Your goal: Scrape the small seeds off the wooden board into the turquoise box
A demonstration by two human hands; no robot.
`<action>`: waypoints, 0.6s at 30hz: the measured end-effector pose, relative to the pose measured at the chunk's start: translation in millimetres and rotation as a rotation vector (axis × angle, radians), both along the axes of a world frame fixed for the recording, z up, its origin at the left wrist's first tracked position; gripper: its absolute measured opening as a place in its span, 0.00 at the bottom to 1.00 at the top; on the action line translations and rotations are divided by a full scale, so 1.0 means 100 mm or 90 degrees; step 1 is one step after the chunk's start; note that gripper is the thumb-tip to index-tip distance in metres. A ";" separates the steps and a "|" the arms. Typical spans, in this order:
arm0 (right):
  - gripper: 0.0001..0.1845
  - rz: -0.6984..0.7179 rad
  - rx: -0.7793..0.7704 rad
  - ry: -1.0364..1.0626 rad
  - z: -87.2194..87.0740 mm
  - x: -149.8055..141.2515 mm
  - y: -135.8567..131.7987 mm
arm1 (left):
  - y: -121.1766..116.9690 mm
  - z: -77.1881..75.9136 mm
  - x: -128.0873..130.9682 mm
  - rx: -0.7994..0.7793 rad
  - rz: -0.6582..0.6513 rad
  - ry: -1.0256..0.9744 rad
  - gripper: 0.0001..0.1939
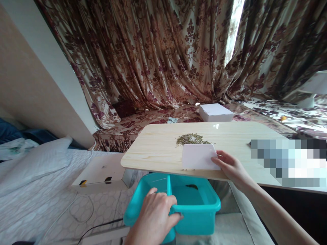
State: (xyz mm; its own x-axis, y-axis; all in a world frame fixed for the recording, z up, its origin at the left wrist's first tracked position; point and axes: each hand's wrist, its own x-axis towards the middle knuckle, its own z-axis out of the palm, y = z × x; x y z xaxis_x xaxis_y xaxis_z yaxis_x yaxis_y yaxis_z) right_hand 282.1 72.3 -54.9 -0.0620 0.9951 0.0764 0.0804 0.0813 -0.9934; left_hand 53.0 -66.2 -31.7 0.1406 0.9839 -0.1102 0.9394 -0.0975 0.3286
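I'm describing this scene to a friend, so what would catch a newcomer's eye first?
Probably the bright turquoise bin, just below the near edge of the pale wooden tabletop, with the left hand at its rim. Next, the small greenish heap on the tabletop, right behind the white card in the right hand. Patterned curtains fill the background.

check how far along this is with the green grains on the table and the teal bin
Partly done, it seems: a small dark heap lies in the teal bin. In progress: the right hand holds a white card at the grains; the left hand grips the bin. Apparently left: the green grains on the table.
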 end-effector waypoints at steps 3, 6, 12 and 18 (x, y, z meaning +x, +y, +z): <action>0.20 -0.008 -0.001 0.038 -0.02 0.08 -0.01 | 0.00 0.00 0.01 0.003 0.000 -0.002 0.04; 0.20 -0.030 0.024 0.042 -0.04 0.17 0.03 | 0.00 0.00 0.01 0.002 -0.003 0.002 0.05; 0.23 -0.092 0.026 0.005 0.01 0.30 -0.02 | 0.00 0.01 0.03 0.000 -0.009 0.002 0.05; 0.24 -0.107 0.013 0.004 0.05 0.41 -0.13 | 0.00 0.00 0.04 0.002 -0.015 0.013 0.06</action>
